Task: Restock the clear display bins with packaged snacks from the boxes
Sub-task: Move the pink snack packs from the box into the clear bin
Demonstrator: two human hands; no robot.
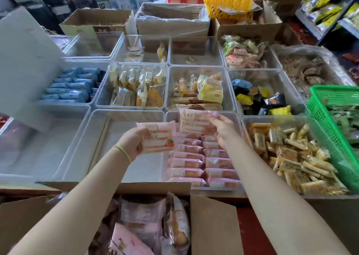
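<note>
Centre of the frame, both bare hands hover over a clear plastic display bin (238,119) partly filled with two neat rows of pink-wrapped cake packets (202,163). Left hand (134,142), yellow band on the wrist, grip clamped on a pink strawberry-print snack packet (158,137), held upright just left of the rows. Right hand (223,127), grip pinched on a second pink snack packet (192,121) by its right edge, raised above the far end of the same bin. The two packets are near each other, not touching.

Bottom centre, an open brown cardboard box (211,225) holds more loose pink packets and a clear-wrapped cake; both forearms pass over it. Left of the pink rows, a clear bin (124,119) shows only a bare floor.

Middle row of bins: blue-wrapped packets (71,87) at left, clear-wrapped yellow cakes (136,87), yellow and brown mixed packets (206,91), then black, blue and yellow packets (260,99) toward the right. Lower right, a bin heaped with orange-and-cream stick-shaped snacks (295,157). A green plastic mesh basket (326,119) tilts at the right edge, overlapping that bin.

Upper part of the frame: several open cardboard boxes (97,21) behind the bins, a yellow plastic lattice crate (227,0), shelf with green-yellow bags (326,8) at upper right. A large pale flat panel (25,60) leans in at upper left, blurred.
</note>
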